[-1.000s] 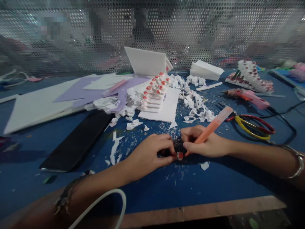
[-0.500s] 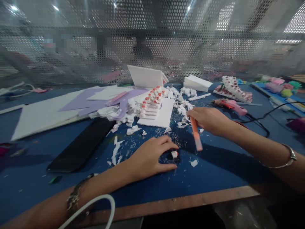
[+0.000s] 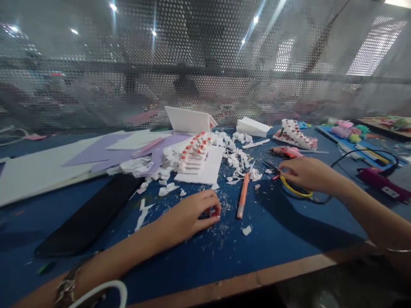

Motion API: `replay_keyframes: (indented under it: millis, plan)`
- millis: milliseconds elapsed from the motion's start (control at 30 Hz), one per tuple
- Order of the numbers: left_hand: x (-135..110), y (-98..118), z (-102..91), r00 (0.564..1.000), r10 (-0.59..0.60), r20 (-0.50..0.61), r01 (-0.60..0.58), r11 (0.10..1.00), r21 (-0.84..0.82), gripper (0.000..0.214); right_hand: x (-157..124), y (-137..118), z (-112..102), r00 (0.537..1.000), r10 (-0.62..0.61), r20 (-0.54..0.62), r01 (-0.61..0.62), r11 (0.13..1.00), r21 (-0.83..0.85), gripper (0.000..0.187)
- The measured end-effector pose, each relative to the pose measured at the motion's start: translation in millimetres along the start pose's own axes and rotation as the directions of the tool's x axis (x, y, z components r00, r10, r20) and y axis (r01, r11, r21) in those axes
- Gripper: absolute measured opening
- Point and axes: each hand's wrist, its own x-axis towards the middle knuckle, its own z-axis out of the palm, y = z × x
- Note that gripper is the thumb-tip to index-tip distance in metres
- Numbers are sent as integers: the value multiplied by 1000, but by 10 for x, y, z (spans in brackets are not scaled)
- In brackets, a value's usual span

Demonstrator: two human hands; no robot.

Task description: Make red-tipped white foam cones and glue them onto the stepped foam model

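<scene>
My left hand (image 3: 189,214) rests on the blue table (image 3: 282,239), fingers curled and pinched on a small piece I cannot make out. An orange craft knife (image 3: 242,196) lies loose on the table just right of it. My right hand (image 3: 305,173) is out to the right, its fingers closing over the red and yellow scissors (image 3: 293,188). Behind the knife stands a stepped white foam model with small red-topped pieces (image 3: 194,155) on a white foam sheet (image 3: 205,171).
White foam scraps (image 3: 239,156) litter the middle. A black strip (image 3: 90,218) lies at left beside purple and white sheets (image 3: 105,152). A pink glue gun (image 3: 285,151), cables, another decorated piece (image 3: 293,133) and a perforated metal screen (image 3: 205,64) stand behind.
My right hand has let go of the orange knife, which now lies on the table, and has moved right onto the scissors. The left hand stays on its small piece.
</scene>
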Motion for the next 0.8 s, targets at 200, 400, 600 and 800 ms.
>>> replay_keyframes:
  millis: [200,400,600,800]
  plan:
    - [-14,-65,40,999,22,32,-21,999,-41,16,57,651,-134,938,335,-89,-347,904,-250,44]
    - [-14,-46,-15,999,-52,-13,49,985,-167,18,194,934,75,925,379,-13,-369,892,-263,48]
    - [-9,-136,27,976,-219,1,183,810,-557,25,205,875,195,946,318,-64,-324,919,-223,37]
    - [-23,-134,59,951,-308,35,218,582,-784,17,264,608,44,926,322,-197,-356,918,-175,31]
